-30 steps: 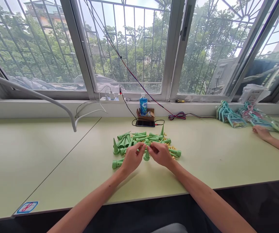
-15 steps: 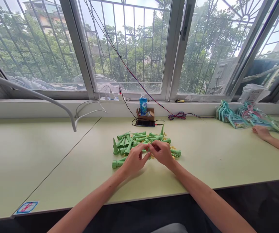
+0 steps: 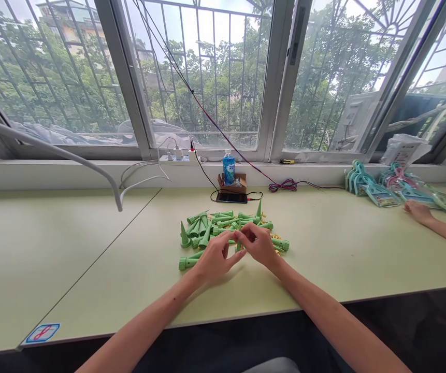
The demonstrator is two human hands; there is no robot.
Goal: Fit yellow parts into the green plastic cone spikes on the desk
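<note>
Both my hands meet at the near edge of a heap of green plant watering spikes (image 3: pixel 225 220) on the table. One green watering spike (image 3: pixel 239 243) stands roughly upright between them, mostly covered by fingers. My right hand (image 3: pixel 259 242) pinches it near its upper part. My left hand (image 3: pixel 217 255) holds the same spike from the other side, index finger at the top and thumb stretched out by its lower end. Small yellow pieces (image 3: pixel 276 238) lie among the spikes, partly hidden by my right hand. Another spike (image 3: pixel 187 263) lies beside my left hand.
Behind the heap are a phone (image 3: pixel 232 198) with a cable and a cardboard box (image 3: pixel 242 181) with a blue bottle (image 3: pixel 229 168). A coiled cable (image 3: pixel 285 185) lies near the sill. At right, another person's hand (image 3: pixel 418 211) rests near packaged turquoise items (image 3: pixel 382 196). A white hose (image 3: pixel 90 166) hangs at left.
My left thumb has moved outward and slightly down, towards the right. More of the spike between my hands now shows. My right hand stays almost in place.
</note>
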